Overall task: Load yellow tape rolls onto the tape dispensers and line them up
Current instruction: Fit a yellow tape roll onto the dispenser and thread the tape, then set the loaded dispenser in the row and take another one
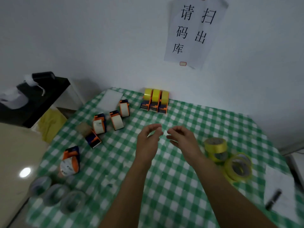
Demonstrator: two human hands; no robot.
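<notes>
Both of my hands hover over the middle of the green-checked tablecloth [181,186]. My left hand [148,139] and my right hand [182,137] face each other a little apart, fingers loosely curled, and I see nothing held in either.

Just right of my right wrist lie the loose yellow tape rolls [215,145], some stacked and some leaning on one another. Ahead of my hands, against the wall, three loaded dispensers [154,102] carry yellow tape and stand side by side, touching, in a straight row.

To my left, five more dispensers [116,120] lie scattered. Most carry pale rolls and one a brown roll. Nearest me on the left, three clear tape rolls [54,193] sit in a blurred line.

A white pad [110,99] lies near the far left corner. A black marker [273,199] rests on white paper [279,183] at the right edge, and a paper sign [192,30] hangs on the wall.
</notes>
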